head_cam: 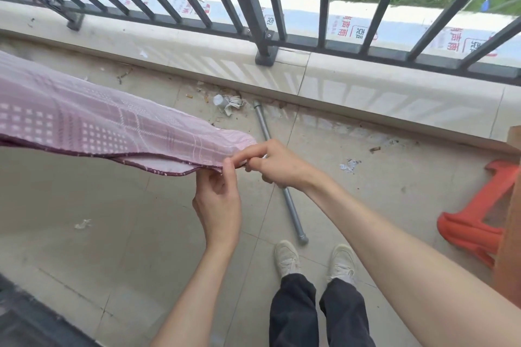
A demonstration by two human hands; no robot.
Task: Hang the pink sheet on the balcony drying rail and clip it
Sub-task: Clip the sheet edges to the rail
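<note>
Pink sheet [84, 118] stretches leftward (nearly level); left hand [218, 200] and right hand [277, 163] pinch its end.

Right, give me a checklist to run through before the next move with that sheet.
1. Left hand pinches the pink sheet at its corner: ok.
2. Right hand grips the same corner: ok.
3. Sheet clear of the dirty floor: ok.
4. Clip in hand: cannot tell; something small and white shows at the right fingers.
5. Drying rail under the sheet: cannot tell.
6. Metal pole lies near the shoes: not ok.
</note>
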